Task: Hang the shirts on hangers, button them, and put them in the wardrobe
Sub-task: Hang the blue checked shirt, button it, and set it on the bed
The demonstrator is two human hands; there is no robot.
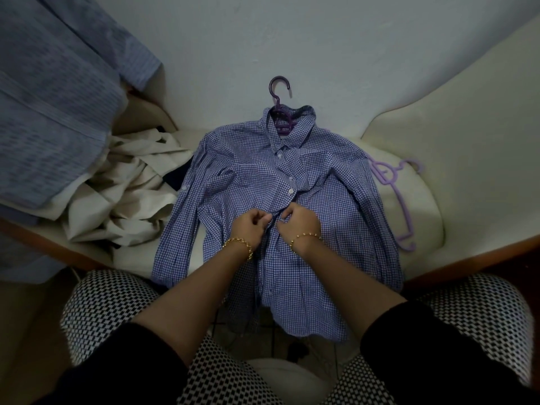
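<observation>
A blue-and-white checked shirt [318,206] lies face up on a cream seat cushion [409,206], on a dark purple hanger [280,92] whose hook sticks out above the collar. The upper buttons are fastened. My left hand [249,226] and my right hand [299,223] meet at the shirt's front strip around mid-chest, each pinching the fabric edge there. A lighter purple hanger [400,200] lies loose on the cushion to the shirt's right.
A crumpled cream garment [128,197] is heaped left of the shirt. A blue striped shirt [52,112] hangs at the far left. My knees in black-and-white patterned cloth [117,311] fill the bottom. A pale wall stands behind.
</observation>
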